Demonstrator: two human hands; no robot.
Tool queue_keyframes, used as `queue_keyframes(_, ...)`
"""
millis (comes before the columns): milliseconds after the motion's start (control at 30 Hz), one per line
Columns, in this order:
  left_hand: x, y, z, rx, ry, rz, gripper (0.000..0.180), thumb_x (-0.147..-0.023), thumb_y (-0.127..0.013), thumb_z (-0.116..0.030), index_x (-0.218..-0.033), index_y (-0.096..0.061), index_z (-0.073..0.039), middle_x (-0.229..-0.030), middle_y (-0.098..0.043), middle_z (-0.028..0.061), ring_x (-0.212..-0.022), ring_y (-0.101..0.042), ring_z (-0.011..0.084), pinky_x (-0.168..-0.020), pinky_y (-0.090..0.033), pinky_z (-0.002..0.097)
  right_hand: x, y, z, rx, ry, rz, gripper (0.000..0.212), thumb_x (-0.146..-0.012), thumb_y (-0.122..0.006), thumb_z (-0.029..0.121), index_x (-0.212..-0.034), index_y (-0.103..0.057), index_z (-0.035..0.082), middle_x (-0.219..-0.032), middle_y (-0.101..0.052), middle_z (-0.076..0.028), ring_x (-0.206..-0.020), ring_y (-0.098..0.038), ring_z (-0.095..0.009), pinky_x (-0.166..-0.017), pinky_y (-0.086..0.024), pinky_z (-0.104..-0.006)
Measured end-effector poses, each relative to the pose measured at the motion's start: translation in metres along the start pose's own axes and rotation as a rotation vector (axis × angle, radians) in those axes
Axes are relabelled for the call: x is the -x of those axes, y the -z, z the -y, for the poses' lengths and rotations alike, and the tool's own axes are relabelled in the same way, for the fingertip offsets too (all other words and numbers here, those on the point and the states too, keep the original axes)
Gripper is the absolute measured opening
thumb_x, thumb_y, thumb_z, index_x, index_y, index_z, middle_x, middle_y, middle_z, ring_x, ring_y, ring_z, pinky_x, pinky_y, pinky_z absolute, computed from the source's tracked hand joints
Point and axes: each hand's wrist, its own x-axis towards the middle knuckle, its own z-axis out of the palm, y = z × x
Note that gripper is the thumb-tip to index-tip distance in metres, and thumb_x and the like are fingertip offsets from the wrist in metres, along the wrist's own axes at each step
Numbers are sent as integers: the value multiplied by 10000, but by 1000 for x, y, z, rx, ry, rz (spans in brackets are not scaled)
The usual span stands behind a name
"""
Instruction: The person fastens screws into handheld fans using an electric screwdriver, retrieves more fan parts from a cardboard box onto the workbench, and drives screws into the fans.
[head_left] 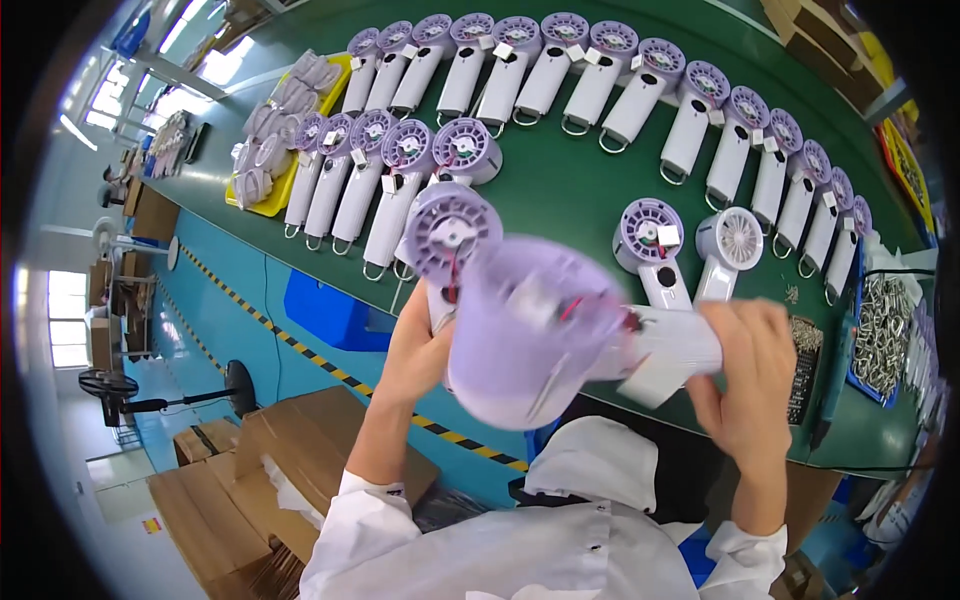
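Close to the camera and blurred, a handheld fan with a purple round head and white handle is raised over the bench. Its handle end is wrapped by my right hand, fingers closed. A small white square piece hangs by that handle, with red wire near the head. My left hand is closed round the white handle of a second fan, whose ribbed purple head points up; the near fan partly hides this grip. Two more fans, one with an uncovered head and one with a white grille, lie beyond my right hand.
Rows of similar fans curve across the green bench. Yellow trays of bagged parts stand at the left; a blue bin of metal loops is at the right. Cardboard boxes and a floor fan stand lower left.
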Motion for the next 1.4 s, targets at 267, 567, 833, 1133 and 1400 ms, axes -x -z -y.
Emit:
queue_keyframes(267,-29,-33,-18,-635,-17,-1,467,-952,-585,-198,-1291,-325,-9,-883,-599,105,-702,-602,165,-603,-457,290,5,-48,64,-1509,-950,244,358,-975,-551,332,-962,-528,-24,-636,-577,-52,-444,-502,-71,-421,-402,-237)
queue_keyframes(567,-38,-53,3,-1354,-515,-196,464,-971,-525,-166,-1343,-354,54,-1100,-556,276,-922,-584,425,-770,-469,433,-11,-97,68,-1601,-1030,144,411,-1003,-480,385,-952,-521,-21,-623,-542,-57,-417,-489,-102,-403,-382,-258)
queue_keyframes(833,-50,-70,11,-1535,-474,-193,489,-923,-597,-182,-1316,-409,41,-1053,-519,225,-993,-526,399,-797,-462,454,-20,-107,54,-1555,-1023,230,470,-975,-514,428,-1109,-463,-20,-619,-548,-79,-430,-543,-158,-393,-406,-288)
queue_keyframes(1133,3,-133,21,-1072,-422,81,552,-844,-725,-223,-1291,-488,-3,-749,-621,79,-587,-575,213,-550,-462,349,38,-37,8,-215,-843,-382,301,-793,-768,204,-954,-586,28,-712,-563,-73,-527,-522,-195,-466,-429,-323)
queue_keyframes(1400,-13,-174,33,-812,-109,140,852,-855,-678,-119,-1498,-123,-55,-874,-626,146,-693,-653,288,-620,-509,378,33,-49,-31,-342,-1044,-19,526,-772,-743,267,-1147,-497,-8,-903,-632,-171,-763,-653,-349,-625,-506,-441)
